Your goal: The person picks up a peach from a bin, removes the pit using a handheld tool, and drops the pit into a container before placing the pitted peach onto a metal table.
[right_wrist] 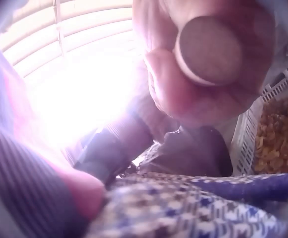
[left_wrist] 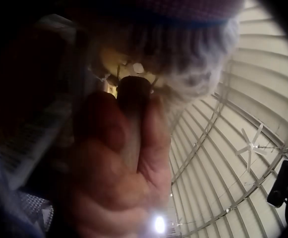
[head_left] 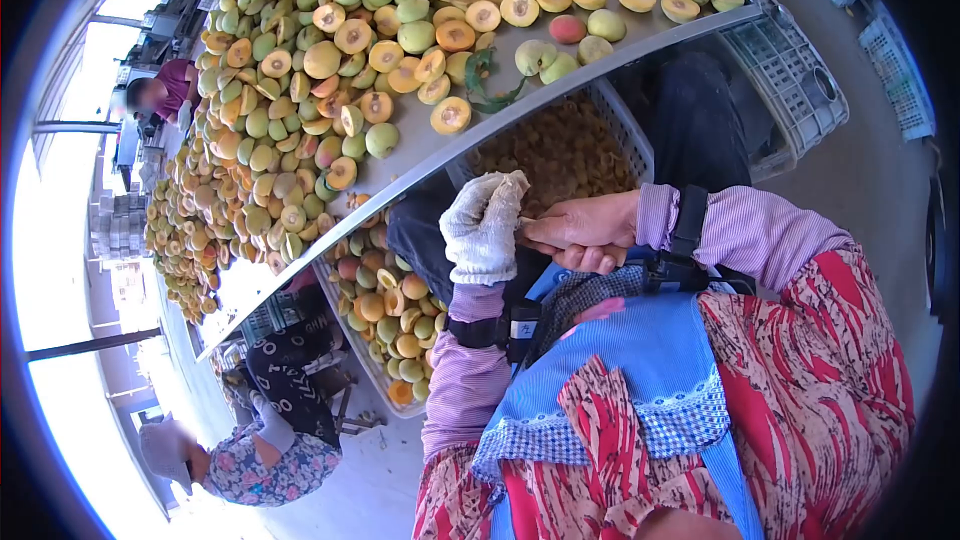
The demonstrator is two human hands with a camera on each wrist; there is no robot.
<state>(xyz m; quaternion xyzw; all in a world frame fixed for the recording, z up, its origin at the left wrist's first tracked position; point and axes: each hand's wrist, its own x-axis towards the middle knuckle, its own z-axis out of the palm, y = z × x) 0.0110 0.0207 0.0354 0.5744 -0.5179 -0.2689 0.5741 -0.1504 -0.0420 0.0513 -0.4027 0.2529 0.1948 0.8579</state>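
Note:
The gloved left hand (head_left: 485, 227) has its fingers curled round a yellow fruit piece (left_wrist: 113, 60), seen beneath the white glove (left_wrist: 196, 64) in the left wrist view. Close against it, the bare right hand (head_left: 585, 228) grips a tool with a thick round handle (left_wrist: 131, 131). In the right wrist view the flat end of the handle (right_wrist: 212, 50) sticks out of the curled right hand (right_wrist: 176, 94). The tool's working tip meets the fruit, but its shape is mostly hidden. Both hands are held in front of the blue apron (head_left: 640, 365).
Halved green and orange fruits (head_left: 325, 60) are heaped on a metal table (head_left: 400, 165) ahead. Below its edge stand a crate (head_left: 632, 130) of brownish-orange pieces and another holding fruits (head_left: 385, 300). An empty-looking crate (head_left: 785, 80) is at right. Other people (head_left: 265, 455) sit at left.

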